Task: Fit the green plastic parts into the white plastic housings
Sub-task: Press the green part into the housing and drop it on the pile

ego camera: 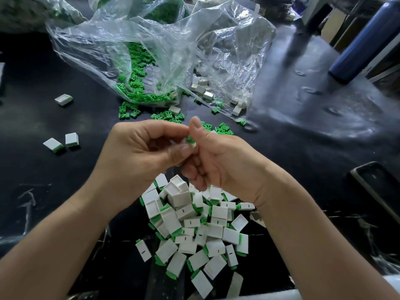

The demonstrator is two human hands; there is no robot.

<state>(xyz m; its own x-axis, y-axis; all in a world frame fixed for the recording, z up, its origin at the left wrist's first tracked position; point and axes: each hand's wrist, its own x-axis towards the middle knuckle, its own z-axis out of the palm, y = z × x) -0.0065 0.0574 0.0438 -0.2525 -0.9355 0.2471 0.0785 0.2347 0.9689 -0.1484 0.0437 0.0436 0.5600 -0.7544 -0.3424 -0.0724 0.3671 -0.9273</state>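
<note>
My left hand (140, 152) and my right hand (218, 161) meet above the middle of the black table. Between their fingertips sits a small green part (190, 140) with a bit of white housing showing beside it; both hands pinch it, and most of the piece is hidden by fingers. Below my hands lies a pile of white housings with green parts fitted (194, 230). Loose green parts (166, 116) lie scattered beyond my hands and spill from a clear plastic bag (138, 83). Empty white housings (203, 89) lie in a second clear bag.
Three fitted housings lie apart at the left (62, 99), (53, 144), (71, 139). A dark blue bottle (363, 40) stands at the far right. A black tray edge (376, 187) shows at the right. Crumpled bag film covers the far middle.
</note>
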